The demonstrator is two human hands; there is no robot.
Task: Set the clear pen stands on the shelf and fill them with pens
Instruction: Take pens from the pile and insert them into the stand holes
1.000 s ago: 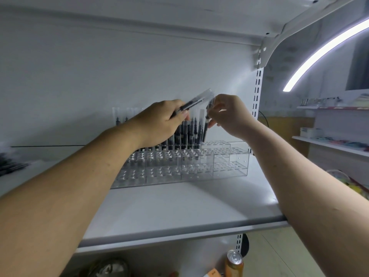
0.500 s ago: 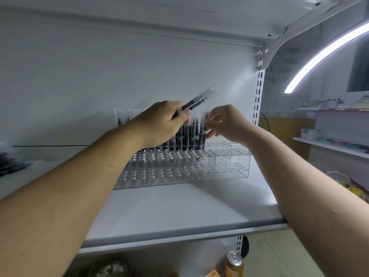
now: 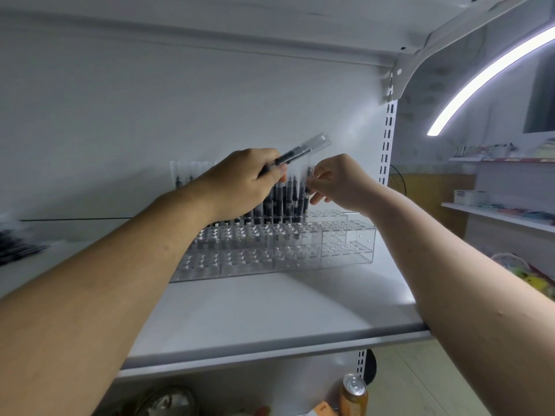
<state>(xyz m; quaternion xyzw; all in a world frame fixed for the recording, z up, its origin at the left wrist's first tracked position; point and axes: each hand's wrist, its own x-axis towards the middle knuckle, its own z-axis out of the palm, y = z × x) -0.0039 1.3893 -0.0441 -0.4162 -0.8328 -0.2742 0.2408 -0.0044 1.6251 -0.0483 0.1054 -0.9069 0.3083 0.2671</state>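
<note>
On the shelf point(image 3: 270, 319), toward its back and right of the middle: pen stands point(image 3: 300, 253) side by side in one row, stepped up toward the back panel point(image 3: 150, 115). In the rearmost tier, upright: a row of pens point(image 3: 285, 199). Above the stands, to the left: the left hand point(image 3: 240, 181), gripping a slanted pen point(image 3: 303, 150) that tilts up to the right. Just right of it: the right hand point(image 3: 342, 181), pinching an upright pen point(image 3: 309, 175) at the right end of that row. Far left: loose pens point(image 3: 18, 250), blurred. Right of the stands, at the shelf's back corner: a slotted upright point(image 3: 387, 151). Below the shelf's front edge, to the right: a drink can point(image 3: 354, 394). Well apart at the far right: side shelves point(image 3: 498, 216).
</note>
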